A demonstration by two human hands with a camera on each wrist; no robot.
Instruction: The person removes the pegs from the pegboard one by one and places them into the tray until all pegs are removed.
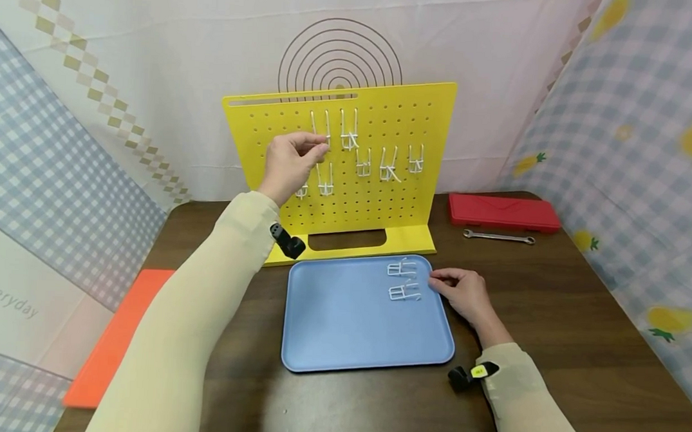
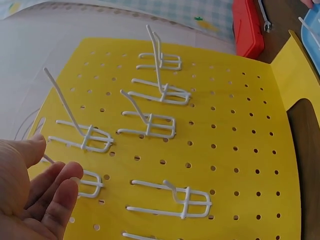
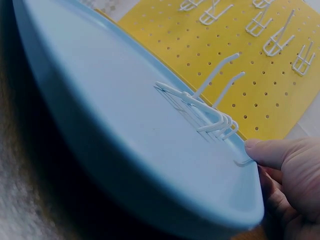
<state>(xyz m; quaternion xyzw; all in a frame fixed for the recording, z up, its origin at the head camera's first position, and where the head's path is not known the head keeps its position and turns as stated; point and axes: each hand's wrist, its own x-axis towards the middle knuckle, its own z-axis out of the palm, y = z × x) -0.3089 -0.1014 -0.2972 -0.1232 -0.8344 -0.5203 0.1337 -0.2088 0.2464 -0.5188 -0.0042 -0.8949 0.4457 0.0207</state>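
Seven white wire hooks (image 2: 186,202), mounted on a yellow pegboard (image 1: 358,207). Left hand (image 1: 287,165), at the upper-left hook: thumb and fingers bend near its prong; whether they pinch it cannot be told. Two loose hooks (image 3: 186,96), lying near the right edge of a blue tray (image 1: 347,325), before the pegboard. Right hand (image 1: 464,295): thumb and fingers pinch the tray's right rim. One red case (image 1: 504,212), one wrench (image 1: 498,237) just before it, on the brown table (image 1: 580,303). One orange-red panel (image 1: 126,329), at left.

Hooks (image 2: 186,202) — seven on pegboard (image 1: 344,177), two on tray (image 1: 347,319) — one wrench (image 1: 498,237).
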